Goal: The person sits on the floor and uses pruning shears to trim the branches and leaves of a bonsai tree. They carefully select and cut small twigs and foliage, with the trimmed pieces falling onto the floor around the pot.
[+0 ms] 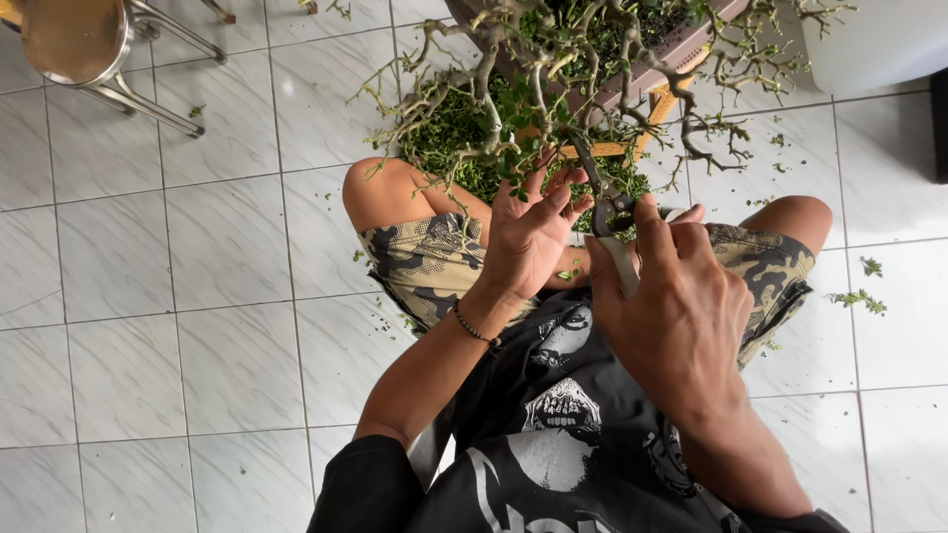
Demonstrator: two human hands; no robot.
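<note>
A: What are the 2 hands doing?

B: The right hand (pixel 681 306) is clamped around the handles of the pruning shears (pixel 612 232), blades pointing up into the bonsai tree (pixel 553 69). The left hand (pixel 533 232) is spread, fingers apart, touching the leafy twigs just beside the blades.

A: Where does the tree stand?

B: In a brown pot (pixel 652 69) on a low wooden stand (pixel 657 104), between the person's knees, in front of the camouflage shorts (pixel 425 262). Green clippings (pixel 464 133) lie on the white tiled floor (pixel 148 296) under it. A metal stool (pixel 89 44) is well apart, upper left.
</note>
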